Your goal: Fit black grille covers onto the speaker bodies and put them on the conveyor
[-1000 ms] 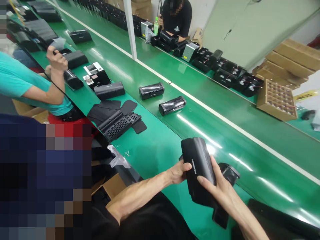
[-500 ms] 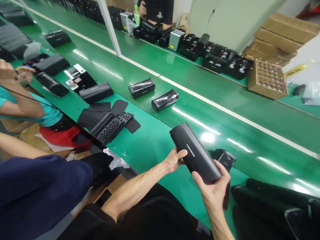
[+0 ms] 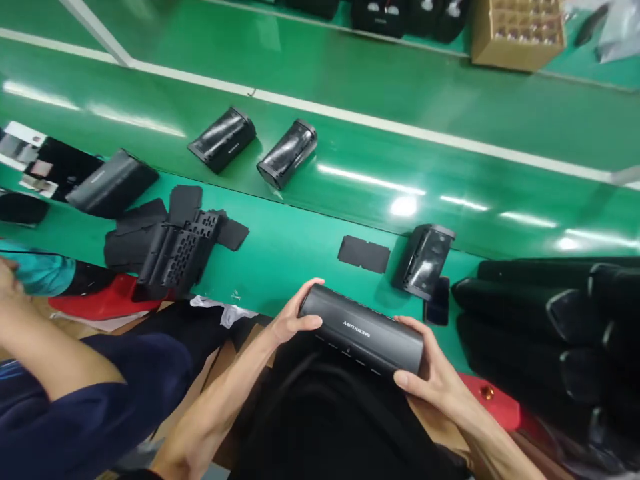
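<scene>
Between my two hands is a long black casing (image 3: 363, 330) with rounded sides, marked MERKURY in white letters. It is held near my lap at the table's front edge, tilted slightly down to the right. My left hand (image 3: 295, 317) grips its left end, with the thumb on top. Around the right end is my right hand (image 3: 430, 363), thumb on the near edge and fingers on the far side. Just beyond the casing lies a flat black sheet (image 3: 364, 254) on the green table. A glossy black housing (image 3: 427, 261) stands beyond my right hand, beside a dark phone-like slab (image 3: 437, 303).
Two glossy black housings (image 3: 224, 140) rest farther back on the green surface. Perforated black panels (image 3: 183, 257) and flat sheets are piled to the left. Long black pieces (image 3: 540, 320) are stacked at the right. A co-worker's arm (image 3: 55, 333) is at the lower left.
The casing has come down and closer to my lap, turning nearer to level. The flat black sheet now shows beyond it. My view has tilted downward and shifted.
</scene>
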`<action>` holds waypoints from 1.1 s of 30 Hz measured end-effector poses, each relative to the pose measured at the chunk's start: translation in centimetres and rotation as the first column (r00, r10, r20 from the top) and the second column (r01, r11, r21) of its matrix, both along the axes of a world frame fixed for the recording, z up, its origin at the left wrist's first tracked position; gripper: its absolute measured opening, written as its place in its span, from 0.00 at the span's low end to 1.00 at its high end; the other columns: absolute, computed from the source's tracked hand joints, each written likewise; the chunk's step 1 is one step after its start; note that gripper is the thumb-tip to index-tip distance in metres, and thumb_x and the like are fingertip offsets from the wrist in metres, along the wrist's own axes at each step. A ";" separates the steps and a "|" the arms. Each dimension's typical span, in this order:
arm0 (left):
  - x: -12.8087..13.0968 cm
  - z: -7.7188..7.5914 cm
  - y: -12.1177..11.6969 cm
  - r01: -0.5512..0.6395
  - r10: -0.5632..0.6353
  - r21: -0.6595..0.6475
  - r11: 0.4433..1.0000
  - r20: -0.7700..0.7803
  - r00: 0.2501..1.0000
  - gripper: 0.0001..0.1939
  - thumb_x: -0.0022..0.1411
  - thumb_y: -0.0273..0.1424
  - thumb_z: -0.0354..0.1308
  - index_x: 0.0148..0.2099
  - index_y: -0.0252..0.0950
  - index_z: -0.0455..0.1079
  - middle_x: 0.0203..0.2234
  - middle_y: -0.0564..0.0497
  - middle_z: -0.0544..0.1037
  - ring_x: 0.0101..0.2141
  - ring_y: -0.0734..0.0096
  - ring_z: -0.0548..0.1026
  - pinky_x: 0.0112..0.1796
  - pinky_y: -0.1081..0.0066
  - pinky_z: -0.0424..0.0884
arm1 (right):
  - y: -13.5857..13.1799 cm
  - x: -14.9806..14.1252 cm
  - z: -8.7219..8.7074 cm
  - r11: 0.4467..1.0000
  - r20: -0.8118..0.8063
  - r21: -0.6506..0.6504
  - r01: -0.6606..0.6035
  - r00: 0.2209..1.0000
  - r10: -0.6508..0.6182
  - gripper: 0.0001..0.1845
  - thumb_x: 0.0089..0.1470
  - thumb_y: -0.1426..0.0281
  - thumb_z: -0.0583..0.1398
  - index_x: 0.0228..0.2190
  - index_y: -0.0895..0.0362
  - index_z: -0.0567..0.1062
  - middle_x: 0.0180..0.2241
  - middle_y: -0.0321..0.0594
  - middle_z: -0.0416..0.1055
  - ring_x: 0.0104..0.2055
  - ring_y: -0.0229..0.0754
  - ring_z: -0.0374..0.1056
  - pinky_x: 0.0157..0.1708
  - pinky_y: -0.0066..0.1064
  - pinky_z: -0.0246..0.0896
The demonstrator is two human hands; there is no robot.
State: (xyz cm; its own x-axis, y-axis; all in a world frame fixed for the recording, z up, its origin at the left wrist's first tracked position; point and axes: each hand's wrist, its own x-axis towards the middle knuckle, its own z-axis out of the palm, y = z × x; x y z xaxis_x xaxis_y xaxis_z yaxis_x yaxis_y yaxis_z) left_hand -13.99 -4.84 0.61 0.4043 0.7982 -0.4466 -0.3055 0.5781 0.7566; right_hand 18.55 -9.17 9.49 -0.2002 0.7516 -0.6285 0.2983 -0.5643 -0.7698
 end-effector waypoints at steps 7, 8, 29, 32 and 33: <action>-1.0 0.8 -1.3 0.077 -0.084 -0.063 0.995 -0.106 0.991 0.48 0.53 0.45 0.72 0.71 0.43 0.58 0.57 0.46 0.72 0.55 0.50 0.71 0.57 0.59 0.65 | -1.0 -0.8 0.0 0.995 -0.057 -0.096 0.034 0.998 -0.040 0.44 0.55 0.51 0.69 0.65 0.45 0.59 0.61 0.48 0.67 0.59 0.59 0.68 0.56 0.47 0.67; -1.1 1.0 -1.1 0.111 -0.117 -0.065 0.992 -0.106 0.987 0.50 0.52 0.46 0.73 0.72 0.43 0.56 0.57 0.45 0.72 0.55 0.49 0.71 0.57 0.58 0.65 | -1.0 -0.7 -0.1 0.995 -0.041 -0.094 0.025 0.999 -0.029 0.44 0.55 0.50 0.69 0.66 0.45 0.59 0.63 0.49 0.65 0.62 0.61 0.66 0.58 0.48 0.65; 0.7 2.3 -1.1 -0.030 0.025 -0.019 0.999 -0.223 0.975 0.49 0.47 0.43 0.75 0.69 0.40 0.62 0.53 0.46 0.75 0.53 0.49 0.72 0.55 0.59 0.67 | -2.0 -1.5 -2.3 0.982 0.138 0.173 0.079 0.985 -0.103 0.48 0.53 0.47 0.69 0.66 0.48 0.57 0.68 0.50 0.58 0.67 0.62 0.58 0.63 0.51 0.59; 1.2 1.7 -0.9 -0.083 0.076 -0.022 0.996 -0.239 0.968 0.46 0.47 0.42 0.75 0.66 0.39 0.66 0.51 0.47 0.77 0.52 0.50 0.73 0.54 0.60 0.67 | -1.3 -1.3 -2.5 0.980 0.136 0.148 0.134 0.979 -0.154 0.44 0.53 0.47 0.68 0.64 0.48 0.61 0.65 0.48 0.63 0.62 0.61 0.64 0.59 0.48 0.64; 1.4 1.4 -0.9 -0.110 0.098 -0.041 0.993 -0.223 0.970 0.44 0.47 0.42 0.75 0.65 0.39 0.67 0.50 0.48 0.78 0.51 0.51 0.74 0.54 0.60 0.68 | -0.9 -1.1 -2.5 0.984 0.133 0.120 0.134 0.980 -0.150 0.45 0.53 0.46 0.68 0.64 0.48 0.61 0.64 0.48 0.64 0.61 0.61 0.66 0.58 0.49 0.65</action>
